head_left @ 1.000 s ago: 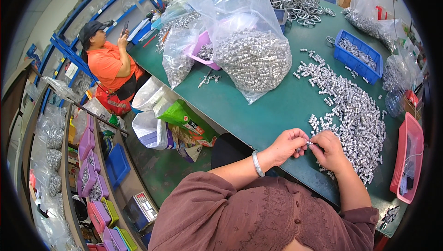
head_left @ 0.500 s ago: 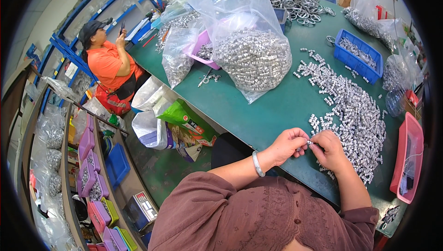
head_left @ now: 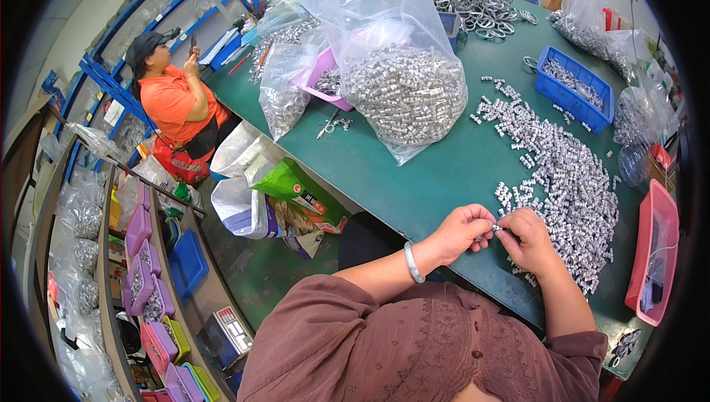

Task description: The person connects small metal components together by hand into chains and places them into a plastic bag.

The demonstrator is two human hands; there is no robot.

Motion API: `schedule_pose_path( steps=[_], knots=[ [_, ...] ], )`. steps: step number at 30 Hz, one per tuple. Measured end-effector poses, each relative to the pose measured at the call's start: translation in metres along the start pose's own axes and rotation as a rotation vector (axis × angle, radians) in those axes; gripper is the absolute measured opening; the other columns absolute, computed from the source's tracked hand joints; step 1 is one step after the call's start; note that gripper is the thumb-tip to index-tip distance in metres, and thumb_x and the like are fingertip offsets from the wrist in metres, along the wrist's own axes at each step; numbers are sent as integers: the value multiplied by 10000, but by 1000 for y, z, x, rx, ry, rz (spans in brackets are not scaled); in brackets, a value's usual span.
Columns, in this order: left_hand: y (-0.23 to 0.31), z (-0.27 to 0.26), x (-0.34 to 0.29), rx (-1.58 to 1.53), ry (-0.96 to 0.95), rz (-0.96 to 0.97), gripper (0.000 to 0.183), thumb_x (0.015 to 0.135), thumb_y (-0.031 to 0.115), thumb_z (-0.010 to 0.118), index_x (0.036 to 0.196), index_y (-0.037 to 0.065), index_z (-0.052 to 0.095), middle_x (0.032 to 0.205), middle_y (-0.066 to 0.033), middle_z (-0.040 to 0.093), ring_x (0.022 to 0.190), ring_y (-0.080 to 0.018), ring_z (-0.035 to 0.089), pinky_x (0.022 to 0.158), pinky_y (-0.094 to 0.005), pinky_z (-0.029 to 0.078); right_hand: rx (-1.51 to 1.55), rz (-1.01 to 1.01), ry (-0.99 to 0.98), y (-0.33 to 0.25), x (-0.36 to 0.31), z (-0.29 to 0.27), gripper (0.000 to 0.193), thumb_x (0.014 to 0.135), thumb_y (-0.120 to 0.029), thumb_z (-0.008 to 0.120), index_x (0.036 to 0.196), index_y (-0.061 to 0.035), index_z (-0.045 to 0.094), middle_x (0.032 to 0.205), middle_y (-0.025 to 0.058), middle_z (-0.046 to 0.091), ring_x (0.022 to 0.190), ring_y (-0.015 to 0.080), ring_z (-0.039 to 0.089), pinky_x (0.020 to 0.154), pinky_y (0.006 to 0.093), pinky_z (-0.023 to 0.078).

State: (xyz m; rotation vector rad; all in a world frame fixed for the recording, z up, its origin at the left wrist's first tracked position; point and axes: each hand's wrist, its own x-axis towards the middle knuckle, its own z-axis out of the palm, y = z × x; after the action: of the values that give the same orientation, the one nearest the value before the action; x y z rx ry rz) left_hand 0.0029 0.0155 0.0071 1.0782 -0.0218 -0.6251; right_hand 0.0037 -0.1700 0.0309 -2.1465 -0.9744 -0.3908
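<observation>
Head view lettering: on my feed, a glossy green plastic sack [head_left: 297,189] bore printed characters and a picture, too small and slanted for me to read surely.
Bagged parts: a big clear plastic bag [head_left: 362,2] held a mass of small silvery pieces on the green tabletop [head_left: 473,173], partly hiding a lilac plastic bin [head_left: 314,76] with more metal parts.
Baskets: a blue rectangular plastic basket [head_left: 568,110] held silvery metal pieces; a long pink plastic basket [head_left: 640,269] held clear plastic and something dark.
Loose pile: small, ribbed silvery metal pieces [head_left: 577,210] lay heaped beside the right hand [head_left: 529,243].
Pinched piece: one tiny silvery metal piece [head_left: 496,229] sat between both hands' fingertips, above the table near its edge; fingers covered it, so I could not tell where its long axis pointed.
Left hand [head_left: 464,232]: thumb and forefinger pressed together at the piece, more silvery metal showing below them.
Right hand: it pinched the same piece from the opposite side, fingers bent.
</observation>
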Motion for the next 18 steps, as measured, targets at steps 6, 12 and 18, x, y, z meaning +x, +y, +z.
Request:
schedule_pose_path(
  steps=[6,12,18],
  knots=[
    [-1,0,0,6,-1,4,85,870,105,531,928,44,547,764,-25,576,606,-81,532,510,-185,426,5,-11,-20,1,-1,-1,172,683,-16,662,821,-37,561,778,100,588,709,284,557,631,364,431],
    [0,0,0,3,5,12,95,880,126,535,930,45,547,763,-24,575,604,-81,529,510,-189,423,11,-12,-18,0,0,-1,172,682,-11,659,819,-31,557,774,103,586,698,287,554,626,362,430],
    [-2,-1,1,-5,2,25,116,898,162,541,931,50,550,750,-20,574,600,-80,532,502,-187,418,10,17,1,0,-1,-1,156,694,-35,662,818,-40,566,766,96,598,693,285,557,625,362,429]
  ],
)
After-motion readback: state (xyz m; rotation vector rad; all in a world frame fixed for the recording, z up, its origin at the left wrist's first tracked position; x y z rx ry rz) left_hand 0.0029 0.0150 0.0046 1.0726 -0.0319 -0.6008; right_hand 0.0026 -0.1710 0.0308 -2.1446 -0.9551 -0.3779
